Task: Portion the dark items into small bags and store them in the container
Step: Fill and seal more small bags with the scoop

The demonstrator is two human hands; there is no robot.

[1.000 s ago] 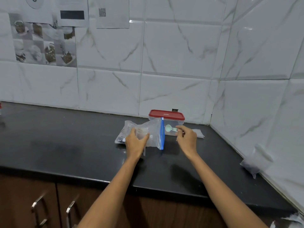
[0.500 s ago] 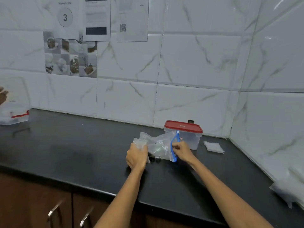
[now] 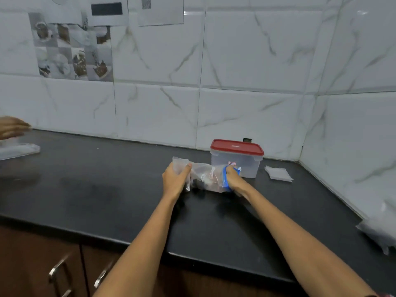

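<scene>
At the far left edge another person's hand (image 3: 11, 127) reaches in above a flat clear plastic bag (image 3: 18, 150) lying on the black stone countertop (image 3: 96, 189). On the white marble-look tiled wall (image 3: 246, 61) above hang printed paper sheets (image 3: 159, 10) and a tile with pictures of food and cups (image 3: 72, 52). Below the counter edge you see brown wooden cabinet doors with metal handles (image 3: 57, 273).

Near the middle of the counter, your left hand (image 3: 174, 181) has its fingers curled around a small clear plastic bag (image 3: 181, 168), gripping it upright. Just to its right lies the large clear zip bag with a blue seal strip (image 3: 209, 177), resting on the counter with dark items (image 3: 198, 184) showing through its lower part. Your right hand (image 3: 233, 179) is pushed into the blue-edged mouth of that large bag; its fingers are hidden inside, so you cannot tell how far they are curled or whether they hold anything.

Just behind the right hand stands the translucent rectangular plastic container with a red lid (image 3: 236, 157), lid on, close to the wall. Right of it a small stack of flat clear small bags (image 3: 278, 173) lies on the counter. At the far right edge another filled clear plastic bag (image 3: 379, 228) leans by the side wall.
</scene>
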